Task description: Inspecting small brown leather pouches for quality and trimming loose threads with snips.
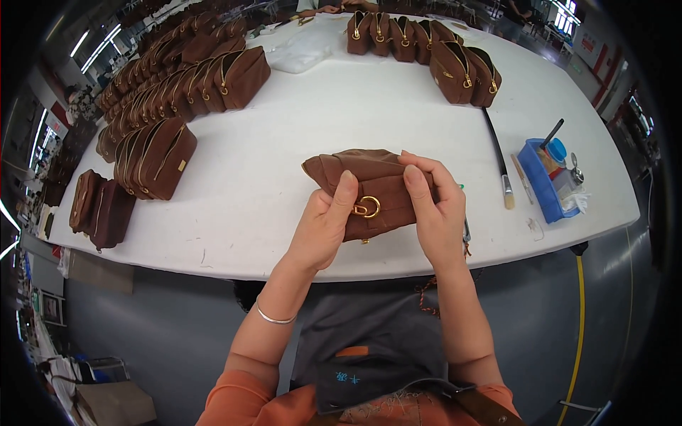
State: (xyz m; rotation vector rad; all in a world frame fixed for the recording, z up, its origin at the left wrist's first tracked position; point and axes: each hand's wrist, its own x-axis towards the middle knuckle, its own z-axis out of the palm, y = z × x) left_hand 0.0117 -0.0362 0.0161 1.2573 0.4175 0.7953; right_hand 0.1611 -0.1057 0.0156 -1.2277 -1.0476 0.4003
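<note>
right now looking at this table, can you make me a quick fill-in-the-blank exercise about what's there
1. The left hand and the right hand both hold one brown pouch, whose ring is ____ in colour.
2. A silver bracelet circles the arm of the ____ hand.
3. A long-handled brush lies between the right hand and a ____ tray.
4. The tabletop is ____ in colour.

Missing words: gold; left; blue; white.
</note>
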